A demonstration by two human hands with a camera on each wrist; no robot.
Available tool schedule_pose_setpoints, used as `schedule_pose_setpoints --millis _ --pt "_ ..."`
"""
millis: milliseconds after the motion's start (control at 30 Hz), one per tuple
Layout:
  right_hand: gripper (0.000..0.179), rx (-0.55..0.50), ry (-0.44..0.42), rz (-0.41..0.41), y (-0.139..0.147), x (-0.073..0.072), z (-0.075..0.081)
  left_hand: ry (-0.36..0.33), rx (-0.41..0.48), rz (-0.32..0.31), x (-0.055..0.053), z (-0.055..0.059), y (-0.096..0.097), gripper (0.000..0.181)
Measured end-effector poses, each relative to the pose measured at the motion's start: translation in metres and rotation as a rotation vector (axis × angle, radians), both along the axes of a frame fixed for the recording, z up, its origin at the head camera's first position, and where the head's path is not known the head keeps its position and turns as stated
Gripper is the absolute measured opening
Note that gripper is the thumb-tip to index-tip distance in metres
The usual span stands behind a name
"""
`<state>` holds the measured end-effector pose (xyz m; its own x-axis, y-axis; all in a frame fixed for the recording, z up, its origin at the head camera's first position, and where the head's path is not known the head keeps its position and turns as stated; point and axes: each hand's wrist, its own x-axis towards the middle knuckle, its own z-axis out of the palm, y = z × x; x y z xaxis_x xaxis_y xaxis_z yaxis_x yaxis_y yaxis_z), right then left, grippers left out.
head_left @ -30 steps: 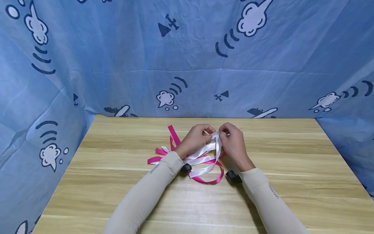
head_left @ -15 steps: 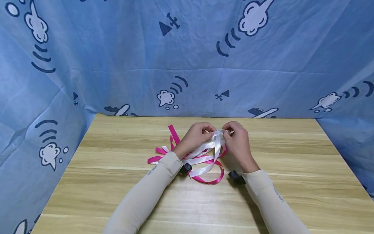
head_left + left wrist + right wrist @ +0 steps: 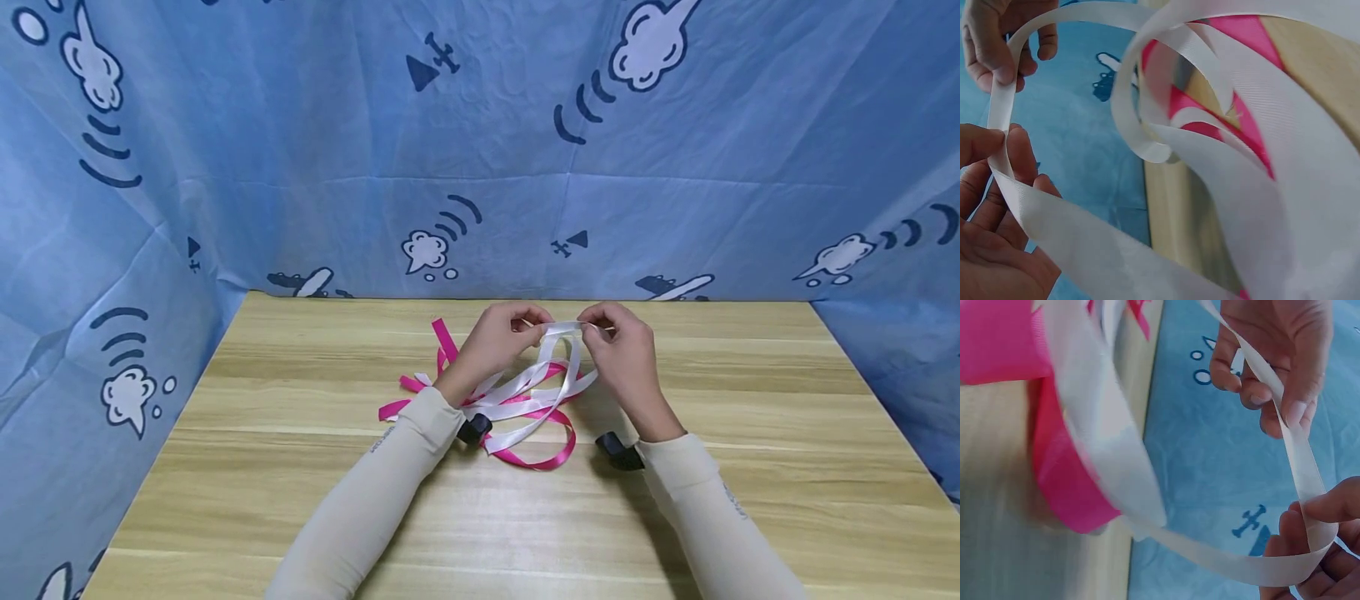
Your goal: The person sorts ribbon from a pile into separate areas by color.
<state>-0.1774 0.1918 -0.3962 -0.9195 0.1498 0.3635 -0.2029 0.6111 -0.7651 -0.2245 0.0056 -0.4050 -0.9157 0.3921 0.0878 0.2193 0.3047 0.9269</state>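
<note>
A white satin ribbon (image 3: 564,327) is stretched in a short span between my two hands, above the tabletop. My left hand (image 3: 504,340) pinches it between thumb and fingertips. A little way to the right, my right hand (image 3: 628,354) pinches the same ribbon. In the left wrist view, loops of white ribbon (image 3: 1085,240) hang down from the fingers. Below the hands lies a tangle of white ribbon and pink ribbon (image 3: 551,462), partly hidden by my left forearm. Bright pink ribbon (image 3: 1075,481) also shows beside white lengths in the right wrist view.
The tangle lies on a wood-grain table (image 3: 750,400). Pink ribbon ends (image 3: 444,340) stick out left of my left wrist. A blue cloth (image 3: 480,150) printed with clouds and planes rises behind the table and at both sides. Each wrist wears a small black camera (image 3: 618,450).
My right hand has moved to the right, away from the left hand, and both have risen slightly. The white span between them is longer, and the ribbon loop below has opened out.
</note>
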Motion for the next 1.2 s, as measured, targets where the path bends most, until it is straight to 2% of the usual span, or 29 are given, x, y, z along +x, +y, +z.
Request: schedule_pose_setpoints --millis 267,567,800,1000,1200 --pt "0.01 -0.074 -0.015 0.005 0.004 0.004 0.013 0.028 0.091 -0.003 0.0 0.007 -0.009 0.011" --pt "0.01 -0.18 -0.05 0.061 0.009 0.006 0.022 0.004 0.181 0.026 0.002 0.014 -0.023 0.015" --pt "0.013 -0.331 -0.069 0.123 0.014 0.005 0.025 -0.007 0.258 0.054 0.005 0.016 -0.035 0.013" --pt "0.01 -0.431 -0.052 0.152 0.018 0.005 0.027 -0.009 0.305 0.076 0.008 0.017 -0.046 0.016" --pt "0.007 -0.52 -0.044 0.182 0.019 0.005 0.028 0.01 0.354 0.093 0.011 0.021 -0.054 0.017"
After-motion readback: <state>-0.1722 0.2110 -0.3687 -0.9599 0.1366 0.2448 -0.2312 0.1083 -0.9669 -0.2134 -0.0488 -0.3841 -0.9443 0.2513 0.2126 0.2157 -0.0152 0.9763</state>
